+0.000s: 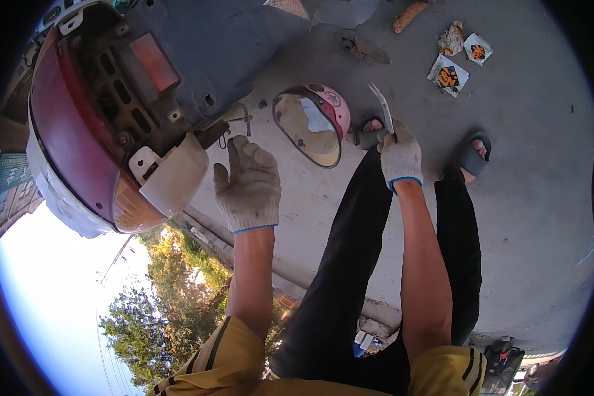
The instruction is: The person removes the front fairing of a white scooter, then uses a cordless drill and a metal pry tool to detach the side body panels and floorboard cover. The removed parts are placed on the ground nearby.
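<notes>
My left hand (246, 181), in a grey work glove, is open with the thumb apart and the fingers slightly curled, just below a small metal bracket (247, 119) at the lower edge of the vehicle's rear. Beside it is the motorbike's tail assembly (79, 132), with a red-and-orange lamp, a pale plastic cover (175, 178) and a dark mudguard (224, 33). My right hand (401, 158), also gloved, is closed on a silver metal hand tool (380, 102) that points up and away from me.
A pink helmet (336, 112) lies upturned on the concrete ground (521, 218). Small white packets (447, 76) with orange pieces, crumpled paper (450, 38) and scraps lie farther off. My sandalled feet (474, 158) are beyond my right hand. Trees (152, 310) show at lower left.
</notes>
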`<action>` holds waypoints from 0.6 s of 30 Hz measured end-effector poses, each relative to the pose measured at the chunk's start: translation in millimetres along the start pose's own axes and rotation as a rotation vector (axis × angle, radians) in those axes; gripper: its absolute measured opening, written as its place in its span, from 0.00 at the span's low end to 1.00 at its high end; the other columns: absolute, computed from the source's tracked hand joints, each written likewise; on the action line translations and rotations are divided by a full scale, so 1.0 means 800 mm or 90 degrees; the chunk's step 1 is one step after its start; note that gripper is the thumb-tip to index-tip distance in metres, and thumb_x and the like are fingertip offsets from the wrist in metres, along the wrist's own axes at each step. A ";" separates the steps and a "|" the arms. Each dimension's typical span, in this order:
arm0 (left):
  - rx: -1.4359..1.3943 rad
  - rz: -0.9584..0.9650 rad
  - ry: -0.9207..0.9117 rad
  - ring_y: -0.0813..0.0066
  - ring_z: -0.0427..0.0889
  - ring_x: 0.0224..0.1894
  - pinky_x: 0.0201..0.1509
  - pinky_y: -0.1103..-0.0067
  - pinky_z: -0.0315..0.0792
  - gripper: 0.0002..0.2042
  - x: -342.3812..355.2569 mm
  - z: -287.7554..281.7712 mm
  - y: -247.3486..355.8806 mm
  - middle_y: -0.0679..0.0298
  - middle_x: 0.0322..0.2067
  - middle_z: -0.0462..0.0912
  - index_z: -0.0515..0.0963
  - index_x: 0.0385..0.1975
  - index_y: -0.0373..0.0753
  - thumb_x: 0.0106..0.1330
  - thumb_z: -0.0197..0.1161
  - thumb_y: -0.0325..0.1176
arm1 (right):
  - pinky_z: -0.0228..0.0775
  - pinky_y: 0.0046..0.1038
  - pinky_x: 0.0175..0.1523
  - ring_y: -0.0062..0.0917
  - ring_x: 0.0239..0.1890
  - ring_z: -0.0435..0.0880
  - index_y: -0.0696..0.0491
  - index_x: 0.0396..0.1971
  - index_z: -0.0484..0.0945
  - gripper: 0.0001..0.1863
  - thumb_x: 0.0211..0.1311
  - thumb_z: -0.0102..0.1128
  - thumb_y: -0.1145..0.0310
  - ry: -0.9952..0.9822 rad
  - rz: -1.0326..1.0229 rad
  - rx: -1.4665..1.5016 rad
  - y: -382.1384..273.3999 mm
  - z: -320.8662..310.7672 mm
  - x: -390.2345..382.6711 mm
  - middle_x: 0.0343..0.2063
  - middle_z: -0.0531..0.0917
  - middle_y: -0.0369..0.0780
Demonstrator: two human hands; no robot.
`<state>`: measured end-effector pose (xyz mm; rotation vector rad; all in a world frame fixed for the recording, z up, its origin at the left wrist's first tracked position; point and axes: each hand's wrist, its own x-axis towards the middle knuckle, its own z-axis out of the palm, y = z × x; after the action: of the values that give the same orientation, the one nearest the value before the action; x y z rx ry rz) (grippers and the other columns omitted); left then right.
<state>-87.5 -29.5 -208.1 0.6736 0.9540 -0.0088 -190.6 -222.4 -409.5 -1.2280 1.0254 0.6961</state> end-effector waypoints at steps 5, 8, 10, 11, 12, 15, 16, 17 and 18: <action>0.084 0.116 -0.087 0.61 0.86 0.50 0.57 0.65 0.81 0.25 0.027 0.003 -0.051 0.54 0.53 0.87 0.76 0.63 0.38 0.75 0.65 0.48 | 0.79 0.43 0.50 0.45 0.45 0.91 0.54 0.58 0.82 0.18 0.72 0.54 0.71 0.089 -0.119 -0.104 0.035 -0.019 0.132 0.41 0.89 0.53; 0.160 0.147 -0.214 0.59 0.86 0.54 0.60 0.63 0.80 0.23 0.040 -0.004 -0.047 0.54 0.56 0.86 0.77 0.64 0.38 0.78 0.61 0.47 | 0.77 0.29 0.37 0.23 0.31 0.85 0.61 0.56 0.81 0.18 0.72 0.52 0.73 0.107 -0.204 -0.193 0.014 -0.042 0.170 0.34 0.89 0.41; 0.242 0.197 -0.213 0.63 0.84 0.52 0.57 0.66 0.79 0.27 0.041 -0.004 -0.041 0.58 0.52 0.85 0.75 0.65 0.38 0.76 0.64 0.52 | 0.75 0.30 0.33 0.23 0.27 0.83 0.61 0.52 0.82 0.15 0.72 0.54 0.72 0.055 -0.144 -0.063 0.005 -0.040 0.159 0.31 0.87 0.41; 0.276 0.222 -0.228 0.65 0.83 0.52 0.57 0.67 0.78 0.28 0.047 -0.008 -0.035 0.59 0.51 0.84 0.75 0.66 0.38 0.76 0.65 0.52 | 0.74 0.31 0.32 0.24 0.25 0.83 0.61 0.49 0.82 0.13 0.70 0.56 0.71 0.028 -0.103 -0.014 -0.009 -0.034 0.148 0.29 0.85 0.42; 0.306 0.245 -0.256 0.66 0.82 0.51 0.56 0.68 0.78 0.29 0.057 -0.008 -0.032 0.60 0.51 0.84 0.74 0.66 0.38 0.76 0.65 0.53 | 0.73 0.32 0.31 0.26 0.24 0.83 0.61 0.46 0.82 0.12 0.69 0.57 0.71 0.011 -0.073 0.037 -0.030 -0.026 0.144 0.27 0.84 0.43; 0.360 0.304 -0.284 0.71 0.81 0.51 0.58 0.69 0.75 0.32 0.087 -0.022 -0.017 0.64 0.51 0.84 0.72 0.70 0.42 0.77 0.61 0.59 | 0.72 0.29 0.30 0.21 0.23 0.80 0.62 0.44 0.83 0.12 0.71 0.60 0.68 -0.027 -0.097 0.114 -0.055 0.013 0.094 0.22 0.81 0.39; 0.375 0.325 -0.293 0.72 0.81 0.51 0.60 0.69 0.75 0.32 0.090 -0.023 -0.011 0.65 0.52 0.85 0.72 0.70 0.43 0.77 0.60 0.61 | 0.72 0.29 0.30 0.21 0.23 0.81 0.61 0.43 0.84 0.11 0.71 0.61 0.68 -0.037 -0.185 0.069 -0.056 0.026 0.086 0.22 0.81 0.40; 0.402 0.379 -0.190 0.73 0.80 0.51 0.60 0.70 0.74 0.29 0.092 -0.012 -0.022 0.68 0.52 0.84 0.72 0.70 0.44 0.78 0.61 0.57 | 0.73 0.29 0.31 0.22 0.24 0.81 0.60 0.43 0.84 0.10 0.71 0.62 0.68 -0.041 -0.270 0.019 -0.054 0.038 0.078 0.21 0.81 0.40; 0.375 0.387 -0.203 0.73 0.79 0.51 0.60 0.70 0.74 0.29 0.098 -0.015 -0.020 0.68 0.52 0.83 0.72 0.70 0.45 0.78 0.62 0.55 | 0.74 0.30 0.34 0.25 0.26 0.83 0.58 0.41 0.85 0.08 0.70 0.63 0.70 -0.090 -0.330 0.014 -0.064 0.048 0.064 0.23 0.81 0.43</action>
<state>-54.3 -13.8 -280.1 1.4418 0.3997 0.1416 -115.0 -202.1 -433.9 -1.3332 0.5579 0.3581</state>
